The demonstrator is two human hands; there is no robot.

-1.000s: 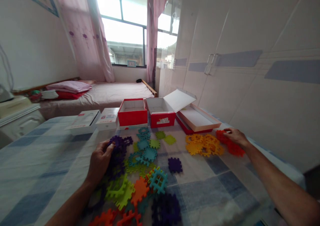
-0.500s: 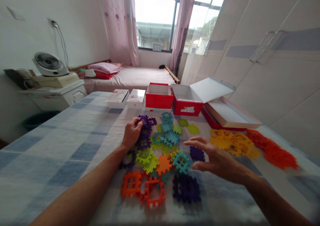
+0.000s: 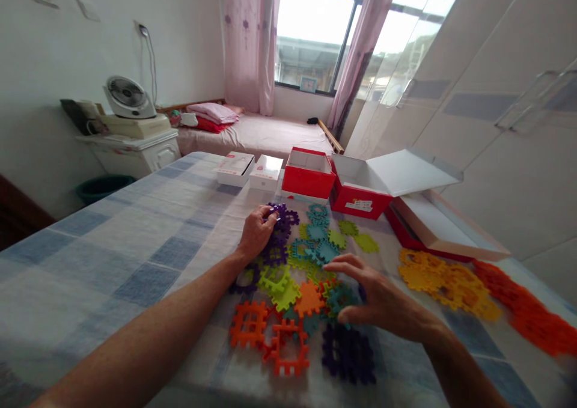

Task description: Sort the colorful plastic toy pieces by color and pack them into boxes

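Observation:
My left hand [image 3: 258, 232] is closed on a purple notched plastic tile [image 3: 282, 214] at the far end of a purple pile. My right hand [image 3: 367, 291] hovers open, thumb and fingers apart, over a teal lattice tile [image 3: 341, 300]. It partly covers another purple tile. Between the hands lie lime-green tiles [image 3: 280, 283], a solid orange tile [image 3: 309, 298] and teal tiles [image 3: 325, 250]. Nearer me are orange frame tiles [image 3: 288, 348] and a dark purple stack [image 3: 348, 353].
Yellow tiles [image 3: 444, 279] and red-orange tiles [image 3: 529, 306] lie in groups at the right. Along the back stand white boxes [image 3: 265, 172], a red box [image 3: 308, 173], an open red box with its lid up [image 3: 360, 194] and a shallow tray [image 3: 455, 228]. A checked cloth [image 3: 148, 276] covers the table.
My right hand has left the red-orange tiles and come left to the middle pile, now open. My left hand stays at the purple pile. The view has turned left.

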